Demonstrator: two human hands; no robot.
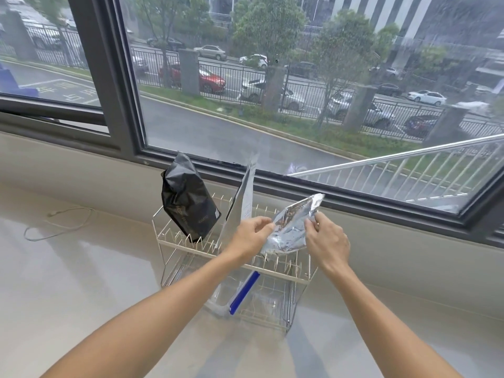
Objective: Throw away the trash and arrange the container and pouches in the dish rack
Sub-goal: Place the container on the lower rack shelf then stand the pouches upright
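A two-tier wire dish rack (163, 242) stands on a pale sill below the window. A black pouch (188, 200) leans in the left slots of the upper tier. A flat grey-white pouch (241, 203) stands upright in the middle slots. Both hands hold a crinkled silver foil pouch (289, 227) over the right part of the upper tier: my left hand (252, 234) pinches its left edge, my right hand (326, 241) grips its right edge. A clear container with a blue edge (244, 293) lies tilted in the lower tier.
A thin white cable (58, 222) lies looped on the sill to the left of the rack. The dark window frame (131, 105) rises directly behind the rack. The glossy sill surface (81, 282) stretches to both sides and toward me.
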